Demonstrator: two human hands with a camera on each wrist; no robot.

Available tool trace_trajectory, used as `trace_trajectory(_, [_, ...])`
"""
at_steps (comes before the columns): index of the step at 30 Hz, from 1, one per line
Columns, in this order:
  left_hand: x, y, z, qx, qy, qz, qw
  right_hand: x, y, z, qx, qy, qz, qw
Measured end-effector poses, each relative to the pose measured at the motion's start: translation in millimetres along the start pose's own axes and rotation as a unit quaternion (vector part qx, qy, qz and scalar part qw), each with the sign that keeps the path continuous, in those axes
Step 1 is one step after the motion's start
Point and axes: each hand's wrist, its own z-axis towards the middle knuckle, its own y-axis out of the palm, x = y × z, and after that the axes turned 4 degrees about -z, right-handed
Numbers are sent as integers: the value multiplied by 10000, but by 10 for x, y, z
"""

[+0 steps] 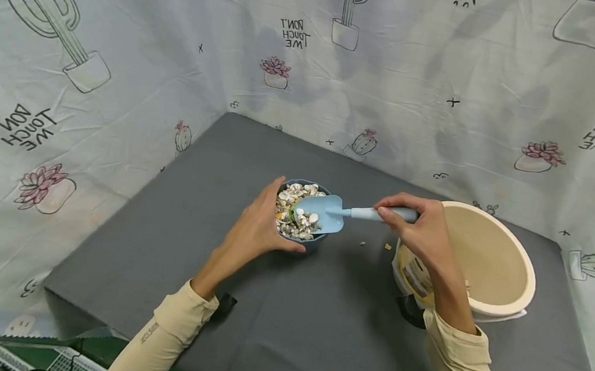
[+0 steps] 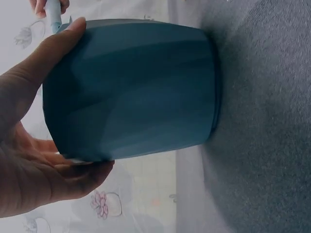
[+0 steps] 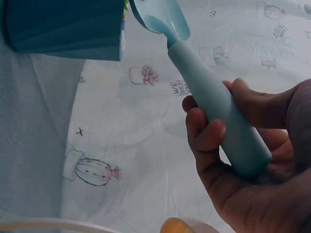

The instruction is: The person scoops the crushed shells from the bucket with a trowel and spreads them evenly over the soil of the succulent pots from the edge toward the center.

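A blue plant pot (image 2: 131,92) stands on the grey table, filled to near its rim with pale pebbles (image 1: 294,194) and a few yellow and green bits. My left hand (image 1: 253,224) grips the pot from its left side, thumb and fingers spread around the upper wall. In my right hand (image 1: 424,229), the handle of a light blue garden trowel (image 1: 333,207) is held between thumb and curled fingers. The trowel's blade lies over the right part of the pot's opening, with some white pebbles at its tip.
A large cream bucket (image 1: 530,279) stands at the right, under my right forearm, with a few small bits inside. Two small crumbs, one a yellow piece (image 1: 388,247), lie on the table (image 1: 178,228) between pot and bucket. A cactus-print cloth (image 1: 399,89) hangs behind the table.
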Motion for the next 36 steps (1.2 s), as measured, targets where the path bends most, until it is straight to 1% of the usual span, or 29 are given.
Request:
trace_trajectory(4, [-16,-20,32,-173,-121,-67,9998,28,-25,-4,98,-544,-41,9985])
trace_trajectory(7, [-43,-85,81,-379,-84,-71,9992,11,-38,-16,164,-1039,23,9944])
trace_trajectory(9, [-70,-138,121,-568,5,-63,9984,-17,-51,-44,203,-1345,-35,9907])
trace_trajectory(12, [-130,-226,186,-957,204,-24,9952,-68,-56,-98,357,-1785,-202,9831])
trace_trajectory(14, [-166,-290,236,-1224,315,-74,9920,-106,-60,-130,523,-2074,-285,9764])
trace_trajectory(16, [-217,-348,295,-1482,502,-157,9876,-156,-75,-161,745,-2296,-342,9698])
trace_trajectory(18, [-279,-388,365,-1737,687,-356,9818,-203,-125,-201,1015,-2358,-414,9656])
trace_trajectory(19, [-312,-404,396,-1907,769,-512,9773,-225,-165,-224,1212,-2345,-454,9635])
trace_trajectory(21, [-349,-440,430,-2191,954,-691,9686,-261,-283,-282,1713,-2179,-544,9593])
trace_trajectory(22, [-323,-427,459,-2306,1041,-744,9646,-259,-390,-331,2004,-2027,-578,9568])
trace_trajectory(23, [-275,-414,475,-2346,1138,-776,9623,-251,-501,-385,2322,-1854,-597,9530])
trace_trajectory(24, [-191,-402,471,-2316,1204,-776,9622,-244,-621,-444,2630,-1676,-651,9479])
trace_trajectory(25, [-75,-388,457,-2206,1260,-729,9644,-232,-743,-504,2909,-1498,-735,9421])
trace_trajectory(27, [208,-330,416,-1807,1427,-564,9715,-195,-980,-625,3354,-1071,-1009,9305])
trace_trajectory(28, [364,-281,398,-1610,1571,-553,9728,-167,-1085,-683,3515,-855,-1162,9250])
trace_trajectory(29, [530,-220,381,-1459,1689,-534,9733,-131,-1174,-741,3635,-621,-1436,9183])
trace_trajectory(30, [692,-142,372,-1360,1822,-507,9725,-84,-1253,-792,3689,-403,-1749,9120])
trace_trajectory(31, [837,-50,378,-1326,1983,-496,9699,-37,-1311,-832,3692,-173,-2017,9070])
trace_trajectory(32, [960,53,393,-1365,2156,-500,9656,11,-1353,-862,3640,1,-2255,9037])
trace_trajectory(33, [1069,165,416,-1468,2297,-490,9609,62,-1376,-879,3544,133,-2490,9012])
trace_trajectory(35, [1235,401,480,-1741,2496,-445,9515,166,-1375,-884,3193,262,-2969,8996])
trace_trajectory(36, [1292,522,521,-1872,2564,-392,9475,216,-1360,-870,2961,280,-3115,9025])
